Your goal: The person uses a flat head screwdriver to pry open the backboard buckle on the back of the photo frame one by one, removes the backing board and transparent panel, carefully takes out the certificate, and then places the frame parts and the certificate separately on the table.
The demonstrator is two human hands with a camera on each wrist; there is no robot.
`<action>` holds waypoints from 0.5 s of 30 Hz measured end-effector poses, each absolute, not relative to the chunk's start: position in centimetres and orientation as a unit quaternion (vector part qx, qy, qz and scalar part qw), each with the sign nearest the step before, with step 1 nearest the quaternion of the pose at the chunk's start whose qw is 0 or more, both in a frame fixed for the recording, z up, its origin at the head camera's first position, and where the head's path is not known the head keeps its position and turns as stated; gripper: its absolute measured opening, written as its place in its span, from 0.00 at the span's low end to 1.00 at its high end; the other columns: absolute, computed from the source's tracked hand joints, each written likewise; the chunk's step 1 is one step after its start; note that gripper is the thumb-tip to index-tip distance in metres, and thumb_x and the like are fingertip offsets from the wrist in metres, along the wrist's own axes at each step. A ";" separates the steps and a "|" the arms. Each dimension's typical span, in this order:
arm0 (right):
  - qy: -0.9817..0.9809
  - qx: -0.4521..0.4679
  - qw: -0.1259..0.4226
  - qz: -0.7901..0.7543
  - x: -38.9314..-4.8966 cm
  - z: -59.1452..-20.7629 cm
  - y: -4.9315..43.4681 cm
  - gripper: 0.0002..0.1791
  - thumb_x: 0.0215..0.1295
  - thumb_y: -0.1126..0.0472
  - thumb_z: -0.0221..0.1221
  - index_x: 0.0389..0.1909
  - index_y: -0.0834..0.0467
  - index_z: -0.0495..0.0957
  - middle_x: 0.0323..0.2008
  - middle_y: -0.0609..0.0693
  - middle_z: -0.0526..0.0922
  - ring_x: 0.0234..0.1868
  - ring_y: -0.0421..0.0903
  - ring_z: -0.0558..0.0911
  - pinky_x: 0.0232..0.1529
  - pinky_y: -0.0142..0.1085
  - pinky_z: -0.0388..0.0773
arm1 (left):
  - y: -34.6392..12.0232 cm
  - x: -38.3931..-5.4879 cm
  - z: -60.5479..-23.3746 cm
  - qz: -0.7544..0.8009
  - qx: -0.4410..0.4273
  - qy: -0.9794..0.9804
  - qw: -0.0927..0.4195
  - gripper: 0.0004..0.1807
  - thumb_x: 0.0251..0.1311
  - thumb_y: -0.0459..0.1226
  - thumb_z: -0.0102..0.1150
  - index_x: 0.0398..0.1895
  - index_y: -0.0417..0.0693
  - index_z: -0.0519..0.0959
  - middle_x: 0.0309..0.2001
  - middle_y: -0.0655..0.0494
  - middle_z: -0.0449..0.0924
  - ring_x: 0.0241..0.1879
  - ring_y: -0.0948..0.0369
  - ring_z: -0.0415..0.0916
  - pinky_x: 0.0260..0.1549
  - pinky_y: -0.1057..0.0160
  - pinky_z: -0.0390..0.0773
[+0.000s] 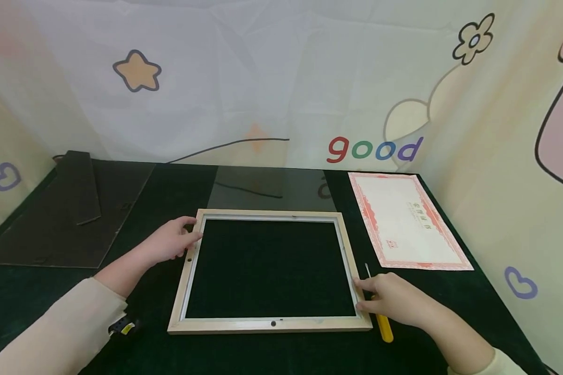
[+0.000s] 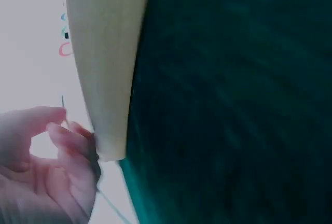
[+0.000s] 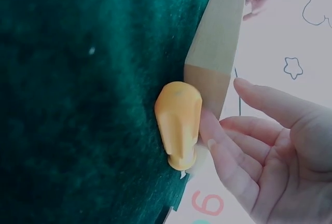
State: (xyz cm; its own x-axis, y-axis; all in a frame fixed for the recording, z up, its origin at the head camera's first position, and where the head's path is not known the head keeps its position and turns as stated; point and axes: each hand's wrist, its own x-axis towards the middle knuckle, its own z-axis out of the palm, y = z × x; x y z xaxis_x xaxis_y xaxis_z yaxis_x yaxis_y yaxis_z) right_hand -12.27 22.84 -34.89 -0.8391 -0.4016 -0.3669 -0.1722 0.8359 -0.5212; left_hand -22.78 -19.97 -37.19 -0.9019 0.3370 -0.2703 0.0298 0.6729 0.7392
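A light wooden picture frame (image 1: 269,325) lies on the dark green cloth, its opening showing only cloth. My left hand (image 1: 174,240) grips its left rail near the far corner, thumb over the top and fingers along the outer side. On the right rail, toward the near corner, my right hand (image 1: 391,297) holds the frame between thumb and fingers. A screwdriver with a yellow handle (image 1: 384,328) lies beside that rail, partly hidden under the right hand. In the right wrist view the yellow handle (image 3: 179,120) sits close against the frame's side, near the fingertips.
A dark backing board (image 1: 42,224) with a folded stand (image 1: 80,182) lies at the left. Behind the frame is a clear, reflective sheet (image 1: 272,188). A red-bordered certificate (image 1: 403,221) lies at the back right. A printed curtain (image 1: 262,78) hangs behind the table.
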 end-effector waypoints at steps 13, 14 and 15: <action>0.970 -0.103 0.177 -0.128 -12.6 -35.0 20.8 0.33 0.53 0.58 0.67 0.59 0.64 0.71 0.27 0.50 0.79 0.16 0.41 0.71 0.19 0.30 0.71 | -20.1 -19.0 -37.7 0.326 0.154 0.900 0.244 0.34 0.64 0.38 0.54 0.66 0.31 0.53 0.20 0.54 0.75 0.15 0.59 0.73 0.17 0.62 0.70; 0.972 -0.105 0.174 -0.122 -12.6 -35.0 20.6 0.32 0.52 0.58 0.68 0.59 0.64 0.72 0.28 0.50 0.80 0.16 0.40 0.71 0.19 0.30 0.71 | -20.3 -19.0 -37.7 0.332 0.153 0.898 0.245 0.34 0.64 0.38 0.54 0.66 0.31 0.52 0.19 0.54 0.75 0.15 0.58 0.73 0.17 0.62 0.70; 0.972 -0.104 0.172 -0.118 -12.6 -35.0 20.5 0.32 0.52 0.58 0.68 0.58 0.63 0.72 0.29 0.49 0.80 0.16 0.40 0.71 0.20 0.30 0.71 | -20.5 -19.0 -37.7 0.337 0.152 0.896 0.246 0.34 0.64 0.38 0.53 0.67 0.31 0.51 0.18 0.54 0.75 0.15 0.58 0.73 0.17 0.62 0.70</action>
